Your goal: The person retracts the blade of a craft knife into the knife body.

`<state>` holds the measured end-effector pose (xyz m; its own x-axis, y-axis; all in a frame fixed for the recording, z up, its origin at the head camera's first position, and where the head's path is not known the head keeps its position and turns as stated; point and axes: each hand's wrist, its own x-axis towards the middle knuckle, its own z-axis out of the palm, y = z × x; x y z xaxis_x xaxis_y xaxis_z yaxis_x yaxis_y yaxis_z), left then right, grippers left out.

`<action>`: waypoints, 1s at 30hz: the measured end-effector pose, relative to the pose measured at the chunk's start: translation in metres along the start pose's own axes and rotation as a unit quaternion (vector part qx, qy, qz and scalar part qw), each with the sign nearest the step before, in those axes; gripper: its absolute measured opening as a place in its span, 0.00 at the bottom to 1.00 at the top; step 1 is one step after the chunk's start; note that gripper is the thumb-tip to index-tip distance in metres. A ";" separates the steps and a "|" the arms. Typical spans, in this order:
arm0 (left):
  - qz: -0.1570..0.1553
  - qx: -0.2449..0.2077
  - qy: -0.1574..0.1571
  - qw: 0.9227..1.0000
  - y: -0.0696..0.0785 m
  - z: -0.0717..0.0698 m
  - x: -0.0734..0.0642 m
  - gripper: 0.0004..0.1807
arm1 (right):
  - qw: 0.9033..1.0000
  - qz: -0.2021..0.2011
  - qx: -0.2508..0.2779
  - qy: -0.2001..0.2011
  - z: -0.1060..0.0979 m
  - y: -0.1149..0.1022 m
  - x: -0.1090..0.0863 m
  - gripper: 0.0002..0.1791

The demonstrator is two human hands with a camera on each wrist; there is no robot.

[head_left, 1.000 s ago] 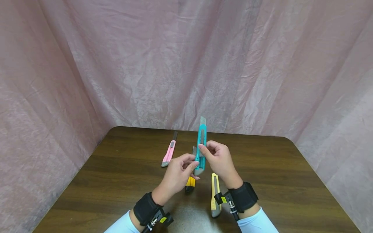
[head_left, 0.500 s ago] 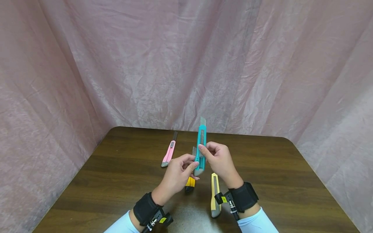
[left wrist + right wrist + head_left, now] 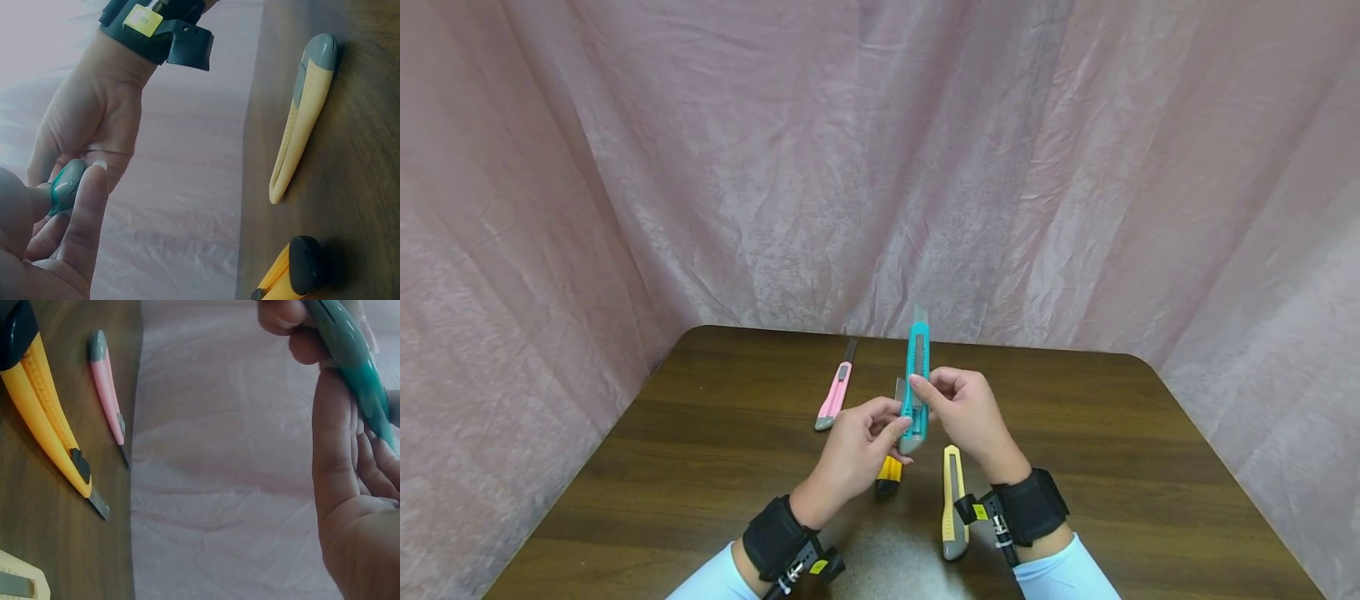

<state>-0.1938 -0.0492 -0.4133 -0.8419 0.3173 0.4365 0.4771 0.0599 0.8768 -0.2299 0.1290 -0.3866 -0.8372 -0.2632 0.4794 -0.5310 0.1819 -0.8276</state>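
Observation:
Held up over the table is a teal utility knife (image 3: 918, 354) with a grey end cap, its blade pointing away and partly out. My left hand (image 3: 853, 446) pinches the capped lower end between thumb and fingers. Higher on the body, my right hand (image 3: 966, 412) grips it, thumb on the front at the slider track. In the left wrist view, the grey cap of the teal knife (image 3: 70, 181) shows between the fingers. The right wrist view shows the knife's capped end (image 3: 350, 353) close up, with the right fingers behind it.
On the brown wooden table (image 3: 700, 467) lie a pink utility knife (image 3: 833, 396) with blade out, an orange-yellow one (image 3: 890, 471) partly hidden by the left hand, and a pale yellow one (image 3: 950, 508) near the right wrist. A pink curtain (image 3: 775, 167) hangs behind.
My right hand and thumb have slid slightly down along the teal knife, and its blade sticks out a little less. The left hand has barely moved; the knives on the table lie still.

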 end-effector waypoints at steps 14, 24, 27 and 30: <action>0.008 -0.004 0.004 1.000 0.002 -0.004 0.004 0.09 | 1.000 -0.023 -0.019 0.004 0.002 -0.038 -0.003 0.08; 0.006 -0.002 0.003 1.000 0.003 -0.006 0.003 0.09 | 0.999 -0.039 -0.007 -0.003 0.003 -0.033 -0.004 0.06; 0.004 0.004 0.005 1.000 0.003 -0.007 0.003 0.09 | 0.999 -0.031 0.013 -0.009 0.003 -0.032 -0.004 0.07; 0.002 0.011 0.005 1.000 0.003 -0.008 0.003 0.09 | 0.999 -0.006 0.032 -0.023 0.002 -0.030 -0.003 0.09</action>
<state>-0.1967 -0.0556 -0.4084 -0.8425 0.3074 0.4423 0.4857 0.0787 0.8705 -0.2109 0.1221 -0.3643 -0.8225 -0.3094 0.4772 -0.5310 0.1172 -0.8392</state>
